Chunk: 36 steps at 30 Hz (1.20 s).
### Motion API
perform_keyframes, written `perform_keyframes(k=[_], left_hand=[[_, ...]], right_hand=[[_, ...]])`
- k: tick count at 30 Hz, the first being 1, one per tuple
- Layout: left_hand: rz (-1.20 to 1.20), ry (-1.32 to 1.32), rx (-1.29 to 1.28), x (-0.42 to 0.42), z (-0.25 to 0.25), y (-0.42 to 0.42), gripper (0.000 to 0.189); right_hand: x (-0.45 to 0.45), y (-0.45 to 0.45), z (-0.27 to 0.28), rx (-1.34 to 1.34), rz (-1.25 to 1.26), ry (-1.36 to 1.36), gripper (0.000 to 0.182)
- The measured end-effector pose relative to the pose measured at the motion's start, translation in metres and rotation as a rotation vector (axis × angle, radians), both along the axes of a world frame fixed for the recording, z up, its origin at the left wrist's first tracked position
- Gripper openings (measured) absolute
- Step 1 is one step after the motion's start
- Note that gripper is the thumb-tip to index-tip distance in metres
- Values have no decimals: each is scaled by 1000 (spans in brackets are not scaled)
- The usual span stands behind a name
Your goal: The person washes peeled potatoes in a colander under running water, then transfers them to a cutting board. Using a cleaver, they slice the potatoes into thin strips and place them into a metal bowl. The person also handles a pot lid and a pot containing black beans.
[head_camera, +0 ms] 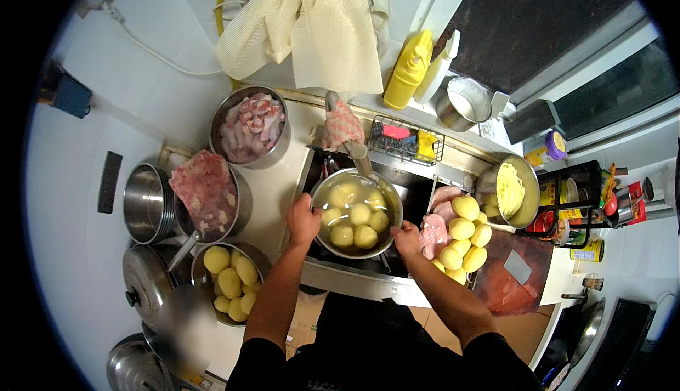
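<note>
My left hand grips the left rim of a round metal bowl, and my right hand holds its right rim. Several peeled potatoes sit in water inside. The bowl is over the dark sink, under the tap; whether it rests on anything is hidden. A pink and white cloth is wrapped around the tap. Just right of my right hand, more peeled potatoes are piled beside raw pink meat.
To the left stand a pot of raw meat pieces, a pan holding a meat slab, stacked metal bowls and a pot of potatoes. Rightward are a pot with yellow shreds and a cleaver on a reddish cutting board.
</note>
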<state>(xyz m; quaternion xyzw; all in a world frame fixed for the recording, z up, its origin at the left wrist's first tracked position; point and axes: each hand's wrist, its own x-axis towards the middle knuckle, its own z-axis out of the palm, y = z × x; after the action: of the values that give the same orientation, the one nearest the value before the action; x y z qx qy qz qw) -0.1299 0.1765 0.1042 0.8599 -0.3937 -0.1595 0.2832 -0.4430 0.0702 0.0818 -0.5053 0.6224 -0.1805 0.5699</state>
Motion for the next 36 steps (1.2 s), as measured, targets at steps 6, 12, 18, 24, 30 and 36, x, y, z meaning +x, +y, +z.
perform_keyframes(k=[6,12,18,24,30,36], left_hand=[[-48,-4,-117,-49,26,-11,50],[-399,160,-100,-115,8,-42,82],[-408,183,19,-177,-32,-72,94],[-353,172,-136,-208,-31,-87,102],[-343,196,-229,-215,-15,-100,107],[-359,262,-166,-226,11,-117,110]], right_hand=[[-31,-30,70,-257,160,424,29],[-37,-73,109,-488,449,679,33],[-12,-97,154,-387,622,886,36],[14,-110,194,-489,687,1077,36],[27,-116,224,-567,747,1127,36],[36,-118,258,-693,862,1174,38]])
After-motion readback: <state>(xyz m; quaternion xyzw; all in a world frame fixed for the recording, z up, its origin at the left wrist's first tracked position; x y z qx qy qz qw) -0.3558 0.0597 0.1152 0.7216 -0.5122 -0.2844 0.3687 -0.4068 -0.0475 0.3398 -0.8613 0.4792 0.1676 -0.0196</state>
